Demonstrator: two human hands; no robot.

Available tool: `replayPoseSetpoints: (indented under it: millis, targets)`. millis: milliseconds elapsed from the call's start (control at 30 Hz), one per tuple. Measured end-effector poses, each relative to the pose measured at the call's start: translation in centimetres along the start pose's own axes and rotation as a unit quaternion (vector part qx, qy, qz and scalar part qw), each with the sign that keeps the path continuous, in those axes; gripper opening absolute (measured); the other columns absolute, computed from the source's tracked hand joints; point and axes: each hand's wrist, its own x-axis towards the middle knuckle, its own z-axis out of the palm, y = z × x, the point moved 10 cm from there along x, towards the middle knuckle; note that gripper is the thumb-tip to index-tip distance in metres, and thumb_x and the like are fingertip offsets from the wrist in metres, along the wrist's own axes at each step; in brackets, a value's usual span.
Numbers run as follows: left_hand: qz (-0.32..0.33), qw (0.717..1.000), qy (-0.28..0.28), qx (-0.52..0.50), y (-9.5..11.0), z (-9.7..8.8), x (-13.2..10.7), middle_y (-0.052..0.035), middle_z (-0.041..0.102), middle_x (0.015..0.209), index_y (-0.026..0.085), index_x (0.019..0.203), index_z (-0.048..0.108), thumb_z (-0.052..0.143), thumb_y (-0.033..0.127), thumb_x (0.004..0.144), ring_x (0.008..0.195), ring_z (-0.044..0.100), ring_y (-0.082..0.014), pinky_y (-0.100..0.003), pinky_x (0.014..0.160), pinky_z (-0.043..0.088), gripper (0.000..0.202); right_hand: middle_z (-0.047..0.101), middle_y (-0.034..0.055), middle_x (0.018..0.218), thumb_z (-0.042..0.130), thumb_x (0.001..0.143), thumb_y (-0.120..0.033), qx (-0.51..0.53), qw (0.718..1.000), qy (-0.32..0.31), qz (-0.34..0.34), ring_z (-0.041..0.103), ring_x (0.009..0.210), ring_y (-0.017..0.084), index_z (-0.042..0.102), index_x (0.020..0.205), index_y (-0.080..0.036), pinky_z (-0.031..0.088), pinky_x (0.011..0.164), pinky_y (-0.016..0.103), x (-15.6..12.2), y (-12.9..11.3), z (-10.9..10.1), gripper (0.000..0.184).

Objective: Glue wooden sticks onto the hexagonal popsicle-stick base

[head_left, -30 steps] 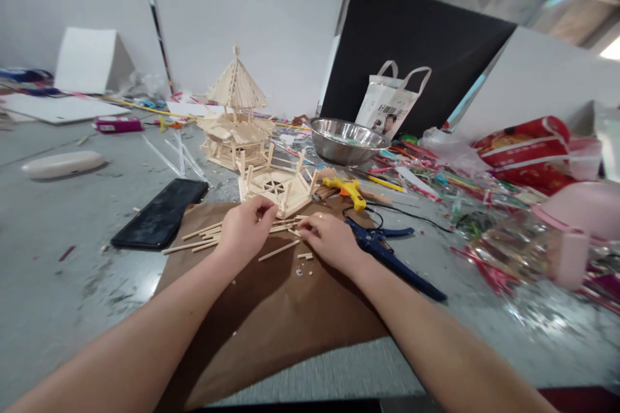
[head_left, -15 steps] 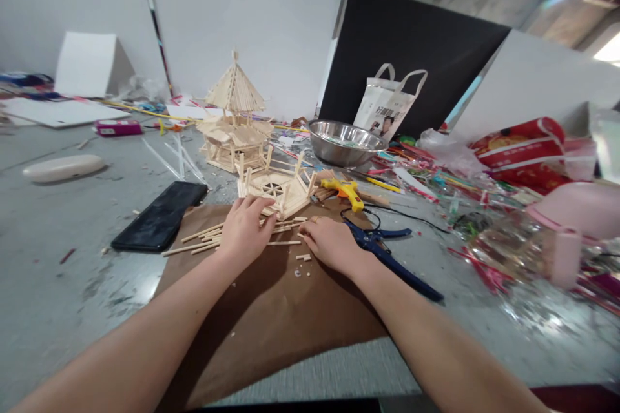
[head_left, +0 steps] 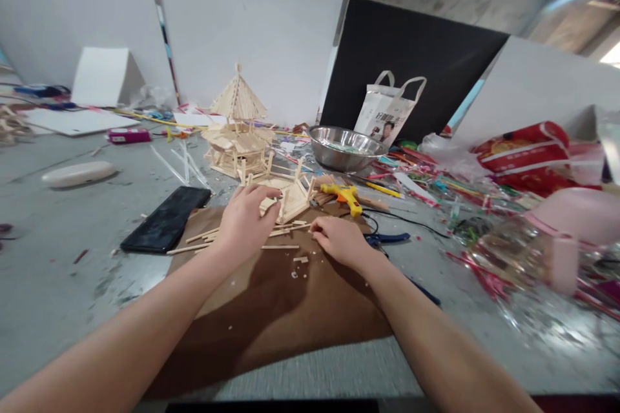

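My left hand (head_left: 248, 222) hovers at the near side of a hexagonal wooden-stick base (head_left: 295, 206) with short upright posts, its thumb and fingers apart. It covers part of the base and of the loose thin wooden sticks (head_left: 278, 247) lying on brown paper (head_left: 271, 310). My right hand (head_left: 341, 239) rests to the right of the sticks, thumb and fingertips pinched. A stick end reaches those fingertips, but what they hold is hidden. Short cut stick pieces (head_left: 301, 260) lie between the hands. Navy-handled pliers (head_left: 394, 238) are partly hidden behind my right hand and wrist.
A stick pavilion (head_left: 238, 122) with a pointed roof stands behind the base. To its right are a yellow glue gun (head_left: 345, 199) with a cord and a steel bowl (head_left: 346, 148). A black phone (head_left: 165, 219) lies left; a pink-lidded jug (head_left: 564, 239) is right.
My left hand has lifted slightly, its thumb and fingers spreading from the base. My right hand has shifted a little right, covering more of the pliers. The whole view has tilted slightly upward.
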Motion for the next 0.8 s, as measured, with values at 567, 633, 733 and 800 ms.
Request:
replayPoseSetpoints:
  millis: [567, 633, 733, 800]
  targets:
    - [0.047, 0.899, -0.434, 0.044, -0.2, 2.5, -0.1, -0.0047, 0.063, 0.082, 0.022, 0.089, 0.061, 0.045, 0.034, 0.065, 0.068, 0.055, -0.0156, -0.019, 0.054, 0.035, 0.032, 0.056, -0.0021, 0.070, 0.050, 0.064, -0.014, 0.610, 0.788, -0.020, 0.080, 0.053, 0.058, 0.006, 0.053, 0.082, -0.015, 0.041, 0.060, 0.022, 0.4, 0.7, 1.2, 0.018]
    - [0.037, 0.909, -0.411, 0.064, -1.0, 1.9, 0.8, -0.0050, 0.062, 0.083, 0.021, 0.091, 0.060, 0.046, 0.038, 0.064, 0.069, 0.054, -0.0163, -0.020, 0.054, 0.035, 0.035, 0.059, -0.0008, 0.072, 0.052, 0.062, -0.013, 0.650, 0.753, -0.023, 0.099, 0.055, 0.060, 0.007, 0.051, 0.077, -0.015, 0.042, 0.062, 0.023, 0.3, 0.8, 1.6, 0.015]
    - [0.055, 0.932, -0.353, 0.060, -1.0, 1.5, 2.5, -0.0039, 0.062, 0.079, 0.020, 0.092, 0.059, 0.043, 0.040, 0.066, 0.067, 0.054, -0.0150, -0.020, 0.057, 0.036, 0.037, 0.062, 0.0016, 0.073, 0.055, 0.060, -0.013, 0.676, 0.726, -0.016, 0.127, 0.057, 0.063, 0.009, 0.049, 0.071, -0.015, 0.043, 0.062, 0.024, 0.2, 1.2, 1.9, 0.013]
    - [0.058, 0.950, -0.299, 0.068, -1.0, 1.7, 3.6, -0.0034, 0.062, 0.080, 0.020, 0.093, 0.058, 0.041, 0.041, 0.068, 0.067, 0.054, -0.0146, -0.021, 0.059, 0.036, 0.037, 0.062, 0.0025, 0.074, 0.059, 0.059, -0.016, 0.687, 0.713, -0.009, 0.138, 0.057, 0.064, 0.009, 0.049, 0.069, -0.015, 0.044, 0.061, 0.024, 0.2, 1.5, 1.9, 0.014]
